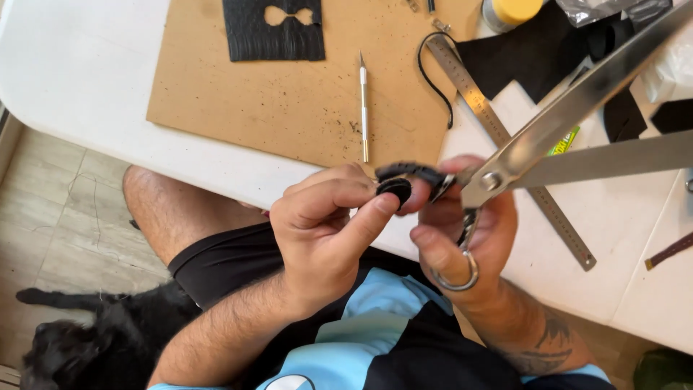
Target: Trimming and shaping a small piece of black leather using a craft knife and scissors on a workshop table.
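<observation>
- Single view, from a camera worn on the head, tilted steeply down over the lap and the near edge of a white table [86, 79].
- Very near: left hand [325, 231] and right hand [469, 231] fill the centre of the frame, close below the lens, with large scissors [577, 123] looming out to the right edge.
- Facing forward and down: brown board [289, 94] towards the top, farther off; tiled floor [50, 209] and a black dog [94, 339] far below at lower left.
- Table edge running diagonally, so head turned slightly.
- No second view, so no shared part.
</observation>
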